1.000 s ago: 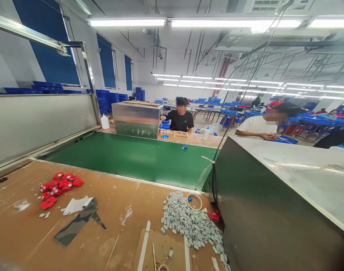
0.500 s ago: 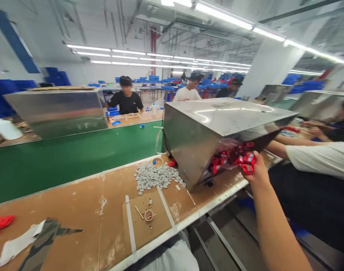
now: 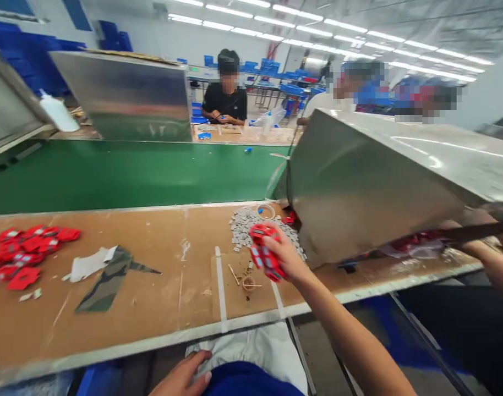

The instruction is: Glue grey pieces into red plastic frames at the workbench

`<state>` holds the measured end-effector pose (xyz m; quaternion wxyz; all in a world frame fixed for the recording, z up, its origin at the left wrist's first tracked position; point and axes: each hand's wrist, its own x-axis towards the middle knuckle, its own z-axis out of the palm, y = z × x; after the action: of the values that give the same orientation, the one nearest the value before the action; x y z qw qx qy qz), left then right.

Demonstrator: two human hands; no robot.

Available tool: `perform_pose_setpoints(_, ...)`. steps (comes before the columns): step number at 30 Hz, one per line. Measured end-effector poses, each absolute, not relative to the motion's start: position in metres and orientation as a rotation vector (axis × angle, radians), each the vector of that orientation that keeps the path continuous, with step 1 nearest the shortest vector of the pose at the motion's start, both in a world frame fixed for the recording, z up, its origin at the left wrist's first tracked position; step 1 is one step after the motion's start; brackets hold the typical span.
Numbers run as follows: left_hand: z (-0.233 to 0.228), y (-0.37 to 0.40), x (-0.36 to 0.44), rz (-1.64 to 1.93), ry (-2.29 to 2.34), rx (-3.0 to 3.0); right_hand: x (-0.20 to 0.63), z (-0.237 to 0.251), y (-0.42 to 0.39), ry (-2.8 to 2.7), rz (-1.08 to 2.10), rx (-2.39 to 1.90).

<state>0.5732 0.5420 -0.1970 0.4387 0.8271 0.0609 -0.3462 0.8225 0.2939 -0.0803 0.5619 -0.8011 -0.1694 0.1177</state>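
My right hand is closed round a couple of red toy car bodies with pale window areas, held above the table's front half. Under and behind them lies a heap of small grey flat pieces, partly covered by the hand. Below stands a small round cup with a thin stick across it, on a cardboard sheet edged with white tape strips. My left hand rests low by my lap, fingers loosely stretched out, holding nothing that I can see.
A pile of red car bodies lies at the table's left, near a camouflage cloth scrap. A large metal hood stands at the right, a co-worker's arms beneath it. Beyond runs a green belt; another person sits across.
My right hand has come left from the hood's opening with the red car bodies. The view has swung left, bringing in the red pile and my left hand.
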Motion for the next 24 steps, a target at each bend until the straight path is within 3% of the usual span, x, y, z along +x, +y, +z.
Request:
perform_pose_setpoints(2,-0.185,0.549,0.573,-0.785,0.17,1.996,0.869,-0.101,0.357,-0.636,0.288,-2.195)
perform_pose_setpoints(7,-0.16,0.565,0.564,-0.64,0.31,1.895,0.912,-0.144,0.439,-0.975,0.371,-2.372)
perform_pose_setpoints(14,-0.13,0.579,0.572,-0.589,0.424,1.931,0.915,-0.152,0.451,-1.169,0.419,-2.502)
perform_pose_setpoints(24,-0.119,0.576,0.638,-0.112,0.378,2.105,0.917,-0.122,0.436,-0.905,0.266,-2.254)
